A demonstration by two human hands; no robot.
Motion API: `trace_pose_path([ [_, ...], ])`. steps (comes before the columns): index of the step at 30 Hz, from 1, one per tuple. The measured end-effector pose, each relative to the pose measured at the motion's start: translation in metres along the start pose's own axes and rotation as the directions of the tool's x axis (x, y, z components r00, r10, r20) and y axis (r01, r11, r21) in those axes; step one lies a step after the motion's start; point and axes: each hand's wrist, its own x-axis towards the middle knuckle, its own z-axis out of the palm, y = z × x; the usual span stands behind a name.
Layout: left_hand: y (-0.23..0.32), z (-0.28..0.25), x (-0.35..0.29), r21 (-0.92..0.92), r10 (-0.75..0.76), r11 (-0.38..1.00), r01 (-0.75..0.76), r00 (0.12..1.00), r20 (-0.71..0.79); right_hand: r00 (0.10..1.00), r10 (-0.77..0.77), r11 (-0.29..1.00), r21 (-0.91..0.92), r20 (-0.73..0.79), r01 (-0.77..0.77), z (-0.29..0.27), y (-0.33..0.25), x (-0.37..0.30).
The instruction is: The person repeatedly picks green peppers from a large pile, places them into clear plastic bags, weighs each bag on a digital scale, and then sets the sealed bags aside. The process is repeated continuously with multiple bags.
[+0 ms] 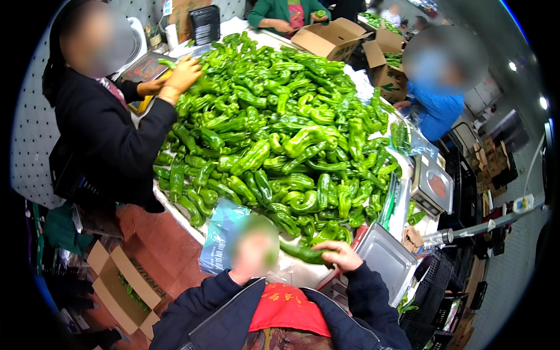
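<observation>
My right hand (343, 256) is closed round one end of a long green pepper (304, 253) at the near edge of the heap. Close by on the left is my left hand (249, 258); a blur covers its fingers, so their hold cannot be made out. A blue printed plastic bag (217, 238) lies beside my left hand, on the table's near edge. In front of both hands a large heap of green peppers (274, 149) spreads over the white table. The silver pan of a weighing scale (386, 256) sits right of my right hand.
A co-worker in dark clothes (111, 128) reaches over the heap from the left; one in blue (436, 108) stands far right, one in green (273, 13) at the back. Cardboard boxes (331, 38) stand there, another box (119, 291) on the floor. A second scale (433, 185) stands right.
</observation>
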Motion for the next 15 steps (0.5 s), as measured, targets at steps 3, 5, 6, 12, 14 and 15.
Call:
trace_pose_path([
  [3, 0.015, 0.005, -0.005, 0.11, 0.088, 0.99, -0.09, 0.996, 0.022, 0.995, 0.075, 0.986, -0.153, 0.072, -0.063, 0.017, 0.031, -0.006],
  [5, 0.017, 0.008, -0.011, 0.144, 0.135, 0.98, -0.138, 0.99, 0.03, 0.994, 0.051, 0.974, -0.224, 0.094, -0.029, 0.038, 0.044, 0.003],
  [6, 0.019, 0.008, -0.013, 0.146, 0.15, 0.977, -0.154, 0.988, 0.041, 0.998, 0.006, 0.983, -0.181, 0.058, 0.005, 0.051, 0.05, 0.006],
  [12, 0.02, 0.011, -0.031, 0.198, 0.207, 0.955, -0.22, 0.975, 0.083, 0.78, -0.626, 0.707, -0.421, 0.002, 0.568, 0.114, 0.118, 0.075],
  [14, 0.029, 0.014, -0.034, 0.112, 0.198, 0.973, -0.202, 0.979, 0.051, 0.922, -0.339, 0.817, -0.428, 0.186, 0.387, 0.118, 0.131, 0.09],
  [15, 0.041, 0.014, -0.034, 0.038, 0.167, 0.985, -0.169, 0.985, 0.033, 0.932, -0.342, 0.869, -0.336, 0.123, 0.363, 0.121, 0.134, 0.099],
])
